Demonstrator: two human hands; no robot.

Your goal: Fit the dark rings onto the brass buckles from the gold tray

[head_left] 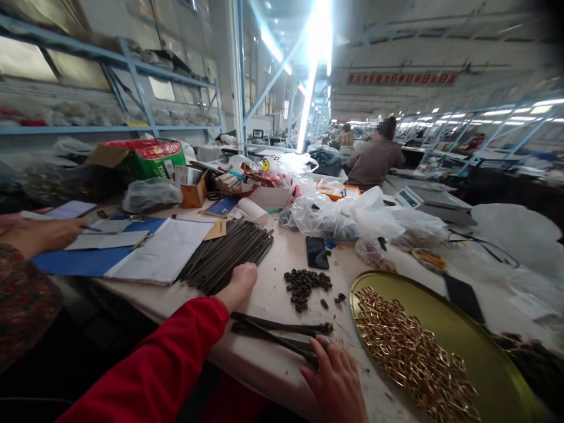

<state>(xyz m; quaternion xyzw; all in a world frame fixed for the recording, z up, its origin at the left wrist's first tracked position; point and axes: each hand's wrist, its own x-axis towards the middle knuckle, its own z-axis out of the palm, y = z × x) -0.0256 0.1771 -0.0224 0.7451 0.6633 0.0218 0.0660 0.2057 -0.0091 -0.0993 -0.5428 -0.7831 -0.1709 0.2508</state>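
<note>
My left hand (pixel 241 283), in a red sleeve, is at the near right end of a pile of dark flat straps (pixel 235 247). Its fingers curl down out of sight, so what they grip is hidden. Closer to the table's front edge lies a small group of separate dark straps (pixel 282 329). My right hand (pixel 337 373) rests at their right ends, fingers spread and fingertips touching them. Just beyond is a heap of small dark loops (pixel 304 285). To the right, a round gold tray (pixel 445 294) carries many gold metal buckles (pixel 409 346).
At left, another person's hand (pixel 44 232) is over papers and a blue folder (pixel 97 258). A phone (pixel 317 252) lies behind the loops. Plastic bags (pixel 343 214), an open green-and-red box (pixel 154 158) and a scale (pixel 423 200) stand farther back. A co-worker (pixel 374 158) sits beyond.
</note>
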